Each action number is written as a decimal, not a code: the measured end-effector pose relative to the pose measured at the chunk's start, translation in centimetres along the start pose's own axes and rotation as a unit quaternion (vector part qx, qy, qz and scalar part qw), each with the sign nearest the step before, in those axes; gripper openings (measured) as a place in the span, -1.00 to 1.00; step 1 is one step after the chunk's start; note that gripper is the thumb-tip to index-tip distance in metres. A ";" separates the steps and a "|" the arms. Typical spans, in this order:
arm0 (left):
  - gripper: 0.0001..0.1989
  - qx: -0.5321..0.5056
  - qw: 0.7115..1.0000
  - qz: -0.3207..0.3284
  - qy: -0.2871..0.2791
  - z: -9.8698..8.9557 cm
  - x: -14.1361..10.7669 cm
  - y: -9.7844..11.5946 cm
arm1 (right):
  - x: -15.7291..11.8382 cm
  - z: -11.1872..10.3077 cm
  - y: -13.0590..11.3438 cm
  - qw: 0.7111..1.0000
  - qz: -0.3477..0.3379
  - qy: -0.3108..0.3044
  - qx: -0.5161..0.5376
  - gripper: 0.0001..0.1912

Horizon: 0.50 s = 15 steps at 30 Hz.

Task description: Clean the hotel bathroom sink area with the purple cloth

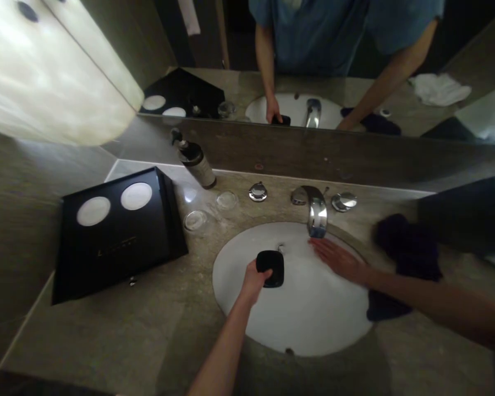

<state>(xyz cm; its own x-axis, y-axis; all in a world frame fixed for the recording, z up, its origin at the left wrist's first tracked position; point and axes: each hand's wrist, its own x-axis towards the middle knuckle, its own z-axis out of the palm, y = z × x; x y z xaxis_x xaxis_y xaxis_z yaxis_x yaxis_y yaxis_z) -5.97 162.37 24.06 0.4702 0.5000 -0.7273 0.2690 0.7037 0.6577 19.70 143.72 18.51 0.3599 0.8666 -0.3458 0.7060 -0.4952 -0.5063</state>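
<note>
My left hand (253, 282) grips a small black dish (275, 263), squarish with rounded corners, thumb on its face. It is held over the left part of the white oval sink (313, 313). Under the spout of the chrome faucet (317, 212), my right hand (340, 259) is stretched out flat with nothing in it. Whether water runs onto the fingertips I cannot tell. A dark cloth (390, 297) lies at the sink's right rim, partly behind my right forearm.
Chrome knobs (258, 191) flank the faucet. Left of the sink are two upturned glasses (195, 220), a pump bottle (198, 165) and a black box (119, 258) bearing two white discs. A dark box (462, 214) stands right. The mirror (313, 49) rises behind; a lamp (53, 71) hangs upper left.
</note>
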 end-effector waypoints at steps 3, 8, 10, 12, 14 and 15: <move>-0.57 -0.023 0.999 -0.037 -0.019 3.8 3.3 0.7 | -7.5 4.6 -1.3 0.998 0.001 -0.052 -0.029 -0.39; -0.68 0.043 0.998 -0.016 0.033 8.8 7.6 1.0 | -8.7 9.7 -5.8 0.997 0.032 -0.045 -0.050 -0.10; -0.78 0.037 0.999 -0.003 0.003 9.6 8.3 0.7 | -7.4 7.9 -5.1 0.994 -0.045 -0.093 -0.038 -0.24; -0.64 0.012 0.998 0.006 -0.054 9.7 8.4 0.4 | -6.1 5.1 -3.3 0.986 -0.109 -0.121 -0.043 -0.40; -0.40 -0.011 0.995 0.012 -0.100 9.2 8.2 0.1 | -5.2 2.8 -0.9 0.984 -0.109 -0.111 -0.082 -0.42; -0.33 -0.018 0.993 0.016 -0.113 8.7 8.1 -0.1 | -5.1 2.0 0.3 0.984 -0.099 -0.106 -0.107 -0.40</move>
<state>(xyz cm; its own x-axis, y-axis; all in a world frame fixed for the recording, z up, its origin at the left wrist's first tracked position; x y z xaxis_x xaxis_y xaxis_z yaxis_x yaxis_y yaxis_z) 5.15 161.95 19.80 0.6559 0.4000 -0.6402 0.2222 0.7083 0.6701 16.79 139.02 18.54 0.0840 0.9010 -0.4257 0.8696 -0.2749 -0.4102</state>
